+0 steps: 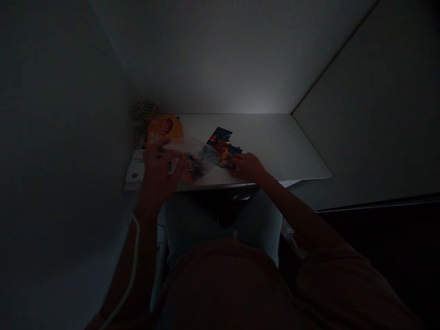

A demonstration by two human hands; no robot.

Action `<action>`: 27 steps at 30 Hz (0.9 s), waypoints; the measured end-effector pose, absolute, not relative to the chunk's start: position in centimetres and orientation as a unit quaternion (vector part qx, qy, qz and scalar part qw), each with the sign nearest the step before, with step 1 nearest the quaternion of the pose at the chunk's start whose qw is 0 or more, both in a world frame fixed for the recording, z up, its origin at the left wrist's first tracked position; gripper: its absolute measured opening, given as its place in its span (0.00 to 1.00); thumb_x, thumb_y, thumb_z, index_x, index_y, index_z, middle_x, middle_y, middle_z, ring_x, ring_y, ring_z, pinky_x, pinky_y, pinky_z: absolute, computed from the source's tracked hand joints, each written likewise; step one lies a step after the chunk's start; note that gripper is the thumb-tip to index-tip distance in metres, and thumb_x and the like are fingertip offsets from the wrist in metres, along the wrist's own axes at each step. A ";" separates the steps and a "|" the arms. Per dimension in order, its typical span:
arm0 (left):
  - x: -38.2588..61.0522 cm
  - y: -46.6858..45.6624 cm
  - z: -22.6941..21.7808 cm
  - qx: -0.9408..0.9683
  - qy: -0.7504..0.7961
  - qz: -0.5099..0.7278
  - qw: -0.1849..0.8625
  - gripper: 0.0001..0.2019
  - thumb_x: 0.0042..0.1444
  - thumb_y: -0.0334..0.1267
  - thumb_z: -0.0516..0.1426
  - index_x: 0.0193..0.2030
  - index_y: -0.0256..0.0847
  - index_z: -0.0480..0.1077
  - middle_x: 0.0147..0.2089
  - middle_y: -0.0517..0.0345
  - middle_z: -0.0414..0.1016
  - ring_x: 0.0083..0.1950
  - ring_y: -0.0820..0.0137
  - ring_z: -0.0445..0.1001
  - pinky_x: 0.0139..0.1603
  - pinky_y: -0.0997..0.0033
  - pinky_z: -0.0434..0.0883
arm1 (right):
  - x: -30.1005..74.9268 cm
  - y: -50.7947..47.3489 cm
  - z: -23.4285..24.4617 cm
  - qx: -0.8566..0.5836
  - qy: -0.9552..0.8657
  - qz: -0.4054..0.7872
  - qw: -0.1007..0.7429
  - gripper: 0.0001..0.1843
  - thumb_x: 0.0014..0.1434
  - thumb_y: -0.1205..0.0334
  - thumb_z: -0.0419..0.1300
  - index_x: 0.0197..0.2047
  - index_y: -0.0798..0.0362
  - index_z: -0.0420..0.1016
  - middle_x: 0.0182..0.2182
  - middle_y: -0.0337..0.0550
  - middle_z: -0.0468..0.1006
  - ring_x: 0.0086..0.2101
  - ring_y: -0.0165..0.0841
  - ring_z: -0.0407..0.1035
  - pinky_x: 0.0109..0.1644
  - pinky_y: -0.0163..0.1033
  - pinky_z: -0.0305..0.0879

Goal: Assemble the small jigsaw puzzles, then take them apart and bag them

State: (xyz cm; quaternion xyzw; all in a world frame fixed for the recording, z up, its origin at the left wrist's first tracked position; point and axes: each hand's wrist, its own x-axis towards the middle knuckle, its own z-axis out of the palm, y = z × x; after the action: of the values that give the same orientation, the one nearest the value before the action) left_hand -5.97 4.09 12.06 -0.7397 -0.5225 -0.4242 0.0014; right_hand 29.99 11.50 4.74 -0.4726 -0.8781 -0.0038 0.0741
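A clear plastic bag (pixel 196 145) with loose jigsaw pieces (pixel 194 166) inside lies on the white tabletop. My left hand (pixel 161 166) is at the bag's left side, its thumb and fingers closed on the plastic. Right of the bag is a partly joined jigsaw puzzle (pixel 220 137), dark blue with orange and red figures; the bag overlaps its left part. The fingers of my right hand (pixel 248 166) are bent together at the puzzle's lower right edge. Whatever lies under those fingertips is hidden, and the light is very dim.
An orange printed booklet or box (pixel 165 127) lies at the back left of the white table (pixel 275 142). Behind it is a crinkled, patterned bundle (pixel 145 109). A white sheet or packet (pixel 134 172) sits at the left edge. Walls stand close behind and on the left.
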 end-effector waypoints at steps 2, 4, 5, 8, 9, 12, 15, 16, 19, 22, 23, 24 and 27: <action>-5.8 4.2 12.1 -0.739 -0.522 -0.426 -0.001 0.13 0.78 0.51 0.64 0.54 0.46 0.86 0.77 0.40 0.75 0.72 0.47 0.78 0.80 0.33 0.75 | 30.2 11.8 5.5 -0.468 -0.882 -0.009 0.054 0.14 0.79 0.56 0.66 0.60 0.48 0.89 0.58 0.55 0.93 0.52 0.48 0.86 0.54 0.50 0.73; -5.6 4.2 12.1 -0.743 -0.517 -0.425 -0.001 0.13 0.78 0.51 0.65 0.54 0.46 0.85 0.77 0.41 0.75 0.72 0.48 0.78 0.79 0.33 0.75 | 30.5 12.2 6.3 -0.474 -0.879 -0.010 0.049 0.11 0.80 0.58 0.66 0.57 0.48 0.90 0.55 0.53 0.94 0.50 0.47 0.86 0.54 0.49 0.71; -5.4 4.2 12.1 -0.746 -0.513 -0.424 0.000 0.12 0.78 0.51 0.65 0.54 0.46 0.85 0.77 0.41 0.75 0.71 0.49 0.78 0.78 0.34 0.76 | 30.7 12.5 6.7 -0.481 -0.875 -0.012 0.053 0.11 0.80 0.58 0.66 0.56 0.48 0.91 0.54 0.52 0.94 0.49 0.46 0.86 0.53 0.49 0.71; -5.0 4.1 12.1 -0.751 -0.511 -0.417 -0.003 0.10 0.79 0.48 0.64 0.55 0.47 0.84 0.77 0.42 0.75 0.70 0.50 0.78 0.77 0.37 0.77 | 31.2 13.6 8.0 -0.514 -0.854 -0.022 0.080 0.12 0.81 0.52 0.66 0.52 0.48 0.91 0.48 0.52 0.94 0.45 0.45 0.86 0.50 0.48 0.69; -4.9 4.1 12.0 -0.752 -0.514 -0.414 -0.007 0.09 0.79 0.48 0.64 0.55 0.48 0.84 0.77 0.42 0.75 0.71 0.51 0.78 0.77 0.37 0.76 | 31.3 14.0 8.5 -0.525 -0.845 -0.023 0.093 0.14 0.82 0.49 0.66 0.51 0.48 0.91 0.47 0.51 0.94 0.44 0.45 0.85 0.49 0.48 0.68; -4.4 4.2 11.8 -0.754 -0.516 -0.405 -0.017 0.09 0.79 0.46 0.64 0.55 0.49 0.84 0.76 0.43 0.74 0.72 0.49 0.76 0.77 0.36 0.76 | 31.9 15.2 10.1 -0.546 -0.827 -0.006 0.134 0.18 0.82 0.44 0.65 0.51 0.46 0.91 0.45 0.49 0.94 0.42 0.43 0.84 0.46 0.46 0.68; -4.0 4.4 11.7 -0.760 -0.507 -0.405 -0.021 0.08 0.78 0.44 0.64 0.55 0.46 0.84 0.76 0.40 0.74 0.73 0.48 0.77 0.77 0.36 0.76 | 32.3 16.3 12.0 -0.555 -0.814 0.004 0.172 0.16 0.81 0.45 0.66 0.52 0.45 0.91 0.47 0.48 0.94 0.42 0.43 0.85 0.47 0.46 0.71; -3.8 4.5 11.7 -0.760 -0.507 -0.405 -0.023 0.08 0.78 0.43 0.64 0.55 0.46 0.84 0.76 0.40 0.74 0.73 0.48 0.77 0.78 0.35 0.75 | 32.4 16.6 12.7 -0.559 -0.809 0.001 0.184 0.15 0.81 0.46 0.66 0.52 0.45 0.91 0.48 0.48 0.94 0.42 0.43 0.85 0.48 0.47 0.72; -3.4 4.7 12.0 -0.761 -0.514 -0.395 -0.028 0.08 0.78 0.44 0.63 0.54 0.46 0.84 0.76 0.41 0.75 0.72 0.48 0.77 0.81 0.34 0.73 | 32.5 17.4 14.9 -0.567 -0.793 -0.008 0.224 0.15 0.81 0.46 0.66 0.51 0.44 0.91 0.49 0.48 0.94 0.44 0.45 0.86 0.51 0.50 0.75; -3.0 5.0 12.5 -0.766 -0.519 -0.378 -0.034 0.08 0.78 0.43 0.63 0.53 0.48 0.84 0.77 0.43 0.74 0.72 0.48 0.77 0.83 0.32 0.71 | 32.8 18.3 17.3 -0.551 -0.787 0.000 0.278 0.19 0.81 0.41 0.66 0.50 0.44 0.91 0.48 0.47 0.94 0.44 0.45 0.86 0.54 0.51 0.78; -3.0 5.1 12.6 -0.768 -0.519 -0.374 -0.036 0.07 0.77 0.43 0.63 0.53 0.48 0.84 0.77 0.43 0.74 0.73 0.48 0.76 0.83 0.32 0.71 | 32.9 18.7 18.1 -0.536 -0.788 0.007 0.302 0.20 0.80 0.39 0.67 0.49 0.45 0.91 0.47 0.47 0.93 0.45 0.45 0.87 0.55 0.52 0.80; -2.9 5.2 12.6 -0.769 -0.519 -0.372 -0.040 0.07 0.77 0.43 0.63 0.53 0.48 0.84 0.78 0.43 0.74 0.73 0.47 0.76 0.84 0.32 0.71 | 33.0 19.1 18.8 -0.516 -0.791 0.017 0.328 0.21 0.80 0.37 0.68 0.49 0.46 0.90 0.45 0.47 0.93 0.45 0.44 0.87 0.56 0.52 0.81; -2.7 5.8 12.6 -0.770 -0.516 -0.373 -0.041 0.07 0.77 0.42 0.64 0.53 0.47 0.84 0.79 0.39 0.73 0.74 0.46 0.76 0.83 0.31 0.71 | 32.7 19.7 20.5 -0.443 -0.794 0.070 0.410 0.21 0.76 0.37 0.73 0.50 0.48 0.89 0.43 0.44 0.90 0.48 0.44 0.87 0.58 0.53 0.83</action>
State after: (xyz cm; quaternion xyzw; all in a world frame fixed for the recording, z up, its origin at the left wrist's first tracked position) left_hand -2.70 5.76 12.60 -0.7701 -0.5163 -0.3725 -0.0415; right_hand 32.72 19.65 20.53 -0.4429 -0.7944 0.0701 0.4097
